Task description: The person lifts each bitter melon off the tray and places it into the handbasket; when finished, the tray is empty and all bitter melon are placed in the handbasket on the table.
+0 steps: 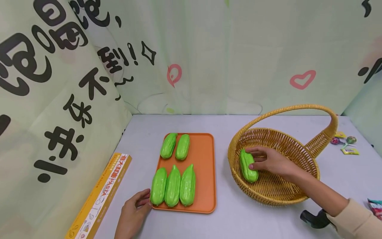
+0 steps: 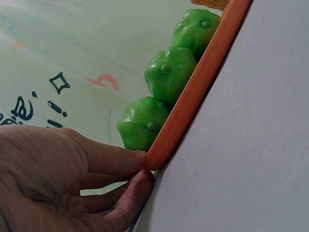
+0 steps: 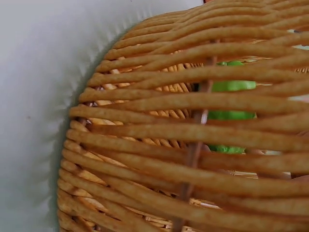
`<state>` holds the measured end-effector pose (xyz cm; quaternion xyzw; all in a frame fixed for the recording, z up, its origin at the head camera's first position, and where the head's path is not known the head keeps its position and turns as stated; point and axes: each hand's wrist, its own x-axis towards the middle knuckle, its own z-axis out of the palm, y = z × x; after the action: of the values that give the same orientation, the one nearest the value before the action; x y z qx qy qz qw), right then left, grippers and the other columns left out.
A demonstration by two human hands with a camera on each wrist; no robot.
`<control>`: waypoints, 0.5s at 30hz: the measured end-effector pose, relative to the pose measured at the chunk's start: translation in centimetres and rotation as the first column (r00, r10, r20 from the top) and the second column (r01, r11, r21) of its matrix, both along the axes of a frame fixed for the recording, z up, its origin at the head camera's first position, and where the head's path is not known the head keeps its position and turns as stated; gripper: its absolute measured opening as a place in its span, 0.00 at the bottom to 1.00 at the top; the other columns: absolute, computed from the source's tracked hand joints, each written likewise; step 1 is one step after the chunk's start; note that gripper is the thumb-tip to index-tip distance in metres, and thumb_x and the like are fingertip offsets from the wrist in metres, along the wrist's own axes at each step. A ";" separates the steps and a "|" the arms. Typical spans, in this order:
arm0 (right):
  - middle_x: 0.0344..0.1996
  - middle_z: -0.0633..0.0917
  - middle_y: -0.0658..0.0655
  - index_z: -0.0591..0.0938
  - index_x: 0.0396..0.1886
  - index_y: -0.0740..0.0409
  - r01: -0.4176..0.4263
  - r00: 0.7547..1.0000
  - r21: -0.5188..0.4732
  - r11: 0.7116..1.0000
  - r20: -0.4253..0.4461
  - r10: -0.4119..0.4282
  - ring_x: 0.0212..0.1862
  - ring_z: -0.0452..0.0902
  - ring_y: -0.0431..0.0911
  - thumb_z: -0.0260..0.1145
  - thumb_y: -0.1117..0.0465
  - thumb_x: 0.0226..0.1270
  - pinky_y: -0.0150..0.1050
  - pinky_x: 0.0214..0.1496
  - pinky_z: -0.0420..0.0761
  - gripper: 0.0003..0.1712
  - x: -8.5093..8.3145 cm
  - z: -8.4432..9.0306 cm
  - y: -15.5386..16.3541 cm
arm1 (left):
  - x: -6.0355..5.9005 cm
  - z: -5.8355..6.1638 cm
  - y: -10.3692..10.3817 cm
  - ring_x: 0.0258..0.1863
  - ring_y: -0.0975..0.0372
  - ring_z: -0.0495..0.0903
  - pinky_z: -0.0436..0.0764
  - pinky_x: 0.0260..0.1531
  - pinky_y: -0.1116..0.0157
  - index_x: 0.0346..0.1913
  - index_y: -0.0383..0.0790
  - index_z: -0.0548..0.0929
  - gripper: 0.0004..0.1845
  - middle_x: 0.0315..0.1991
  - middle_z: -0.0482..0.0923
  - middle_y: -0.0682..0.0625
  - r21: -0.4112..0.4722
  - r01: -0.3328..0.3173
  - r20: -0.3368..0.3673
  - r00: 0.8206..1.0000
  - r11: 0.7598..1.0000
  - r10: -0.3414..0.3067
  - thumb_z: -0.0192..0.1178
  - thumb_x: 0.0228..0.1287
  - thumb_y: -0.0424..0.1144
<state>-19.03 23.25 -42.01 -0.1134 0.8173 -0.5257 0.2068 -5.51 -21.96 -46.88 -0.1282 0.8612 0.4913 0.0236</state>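
My right hand [image 1: 274, 162] is inside the wicker basket [image 1: 287, 146] and grips a glossy, ridged green gourd [image 1: 247, 166] between thumb and fingers, at the basket's left side. Seen from the right wrist, the basket's weave [image 3: 145, 104] covers most of the gourd [image 3: 233, 87] and hides the hand. At the orange tray [image 1: 204, 172], my left hand [image 1: 134, 210] pinches the near left corner. Three similar gourds [image 1: 172, 187] lie side by side in the tray's near half, stems toward the far side. Two more gourds [image 1: 182, 147] lie at its far left.
A long yellow pasta box [image 1: 99, 196] lies left of the tray. Wrapped candies and lollipops [image 1: 343, 142] sit behind the basket's right side. The basket's tall handle [image 1: 286, 109] arches over it. A black object [image 1: 314, 219] is under the right forearm; a colourful packet [image 1: 375, 206] lies at the right edge.
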 end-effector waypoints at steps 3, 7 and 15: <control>0.64 0.71 0.70 0.69 0.70 0.64 -0.001 1.000 -0.004 1.000 -0.005 0.001 0.62 0.70 0.64 0.73 0.57 0.62 0.45 0.54 0.79 0.38 0.1 0.0 0.1 | 0.0 0.1 0.0 0.46 0.58 0.82 0.78 0.45 0.63 0.61 0.33 0.79 0.24 0.51 0.81 0.46 -0.012 0.002 -0.003 1.000 1.000 -0.002 0.64 0.60 0.29; 0.64 0.70 0.72 0.70 0.69 0.63 0.003 1.000 -0.003 1.000 -0.015 -0.003 0.59 0.74 0.61 0.72 0.56 0.63 0.44 0.51 0.80 0.38 0.0 -0.1 0.2 | 0.0 0.2 0.1 0.46 0.58 0.82 0.78 0.45 0.62 0.61 0.33 0.79 0.24 0.51 0.82 0.46 -0.031 0.004 -0.004 1.000 1.000 -0.004 0.63 0.60 0.29; 0.62 0.76 0.64 0.74 0.67 0.57 0.064 0.984 0.148 0.987 -0.176 -0.037 0.61 0.73 0.61 0.69 0.47 0.66 0.52 0.54 0.78 0.34 1.4 2.1 -0.4 | 0.0 0.1 0.0 0.46 0.58 0.82 0.79 0.45 0.63 0.61 0.33 0.79 0.24 0.51 0.82 0.46 -0.022 0.008 -0.007 1.000 1.000 -0.008 0.64 0.60 0.28</control>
<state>-17.67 22.86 -39.91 -0.1214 0.8727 -0.4548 0.1299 -5.51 -21.97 -46.76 -0.1233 0.8671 0.4822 0.0210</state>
